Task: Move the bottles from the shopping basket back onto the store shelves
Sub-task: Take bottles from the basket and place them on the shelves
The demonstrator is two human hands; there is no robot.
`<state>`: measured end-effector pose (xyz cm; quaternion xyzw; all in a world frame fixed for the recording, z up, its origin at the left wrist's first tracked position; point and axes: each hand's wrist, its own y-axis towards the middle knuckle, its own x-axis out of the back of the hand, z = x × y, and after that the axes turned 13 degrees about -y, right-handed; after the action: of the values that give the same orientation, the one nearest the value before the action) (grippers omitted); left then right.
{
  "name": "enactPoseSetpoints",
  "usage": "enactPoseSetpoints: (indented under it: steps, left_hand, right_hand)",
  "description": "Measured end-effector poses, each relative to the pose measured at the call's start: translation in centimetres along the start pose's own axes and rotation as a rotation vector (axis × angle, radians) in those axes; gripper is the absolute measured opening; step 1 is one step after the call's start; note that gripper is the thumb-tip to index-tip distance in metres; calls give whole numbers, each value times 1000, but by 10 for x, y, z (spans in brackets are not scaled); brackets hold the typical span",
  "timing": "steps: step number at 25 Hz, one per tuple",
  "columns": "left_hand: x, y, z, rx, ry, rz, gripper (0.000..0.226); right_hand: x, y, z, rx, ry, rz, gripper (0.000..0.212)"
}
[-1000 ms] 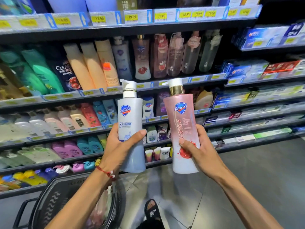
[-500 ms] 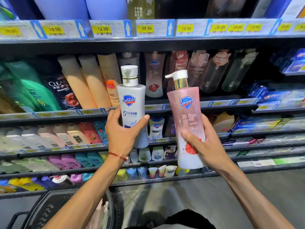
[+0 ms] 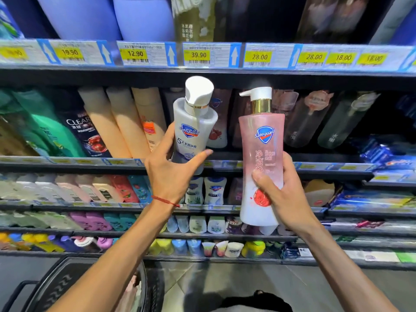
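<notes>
Shelves blurred; left hand grips white bottle, right hand pink bottle; basket cropped.

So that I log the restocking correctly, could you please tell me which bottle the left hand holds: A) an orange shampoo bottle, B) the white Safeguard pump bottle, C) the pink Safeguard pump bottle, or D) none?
B: the left hand, with a red string at its wrist, grips the white Safeguard bottle, while the right hand holds the pink bottle.
</notes>
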<state>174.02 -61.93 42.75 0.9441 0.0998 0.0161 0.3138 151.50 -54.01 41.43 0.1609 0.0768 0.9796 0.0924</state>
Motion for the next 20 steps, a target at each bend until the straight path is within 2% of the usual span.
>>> enactPoseSetpoints:
  steps: [2, 6, 12, 15, 20]
  left_hand:
    - [-6, 6, 9, -19, 5, 3, 81]
    - [-13, 12, 19, -30, 0, -19, 79]
    - [-13, 22, 34, -176, 118, 74, 81]
    - [-17, 26, 44, -132, 102, 91, 82]
    - [-23, 30, 53, -35, 54, 99, 83]
  right_hand:
    - [4, 1, -2, 4, -23, -11, 65]
    - [5, 0, -2, 20, -51, -56, 77]
    - [-3, -9, -2, 5, -36, -120, 69]
    - [-7, -18, -4, -5, -21, -140, 64]
    - [-11, -28, -6, -11, -40, -151, 76]
